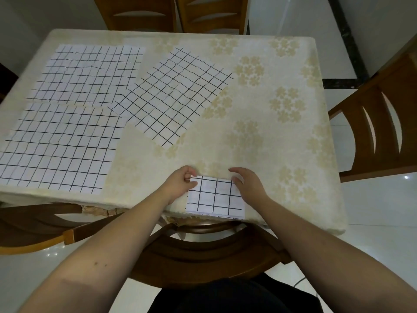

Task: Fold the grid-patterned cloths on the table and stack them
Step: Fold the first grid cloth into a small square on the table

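Note:
A small folded white cloth with a black grid point(215, 197) lies at the near edge of the table. My left hand point(180, 184) pinches its far left corner with curled fingers. My right hand point(247, 184) rests on its far right corner, the fingers bent over the edge. Three unfolded grid cloths lie flat: one at the far left point(90, 73), one at the near left point(58, 147), and one turned at an angle in the middle point(173, 96), overlapping the other two a little.
The table wears a cream tablecloth with pale flower prints point(270, 123). Wooden chairs stand at the far side point(176, 14), at the right point(383, 123), at the near left point(33, 224) and right below me point(203, 249). The floor is glossy white tile.

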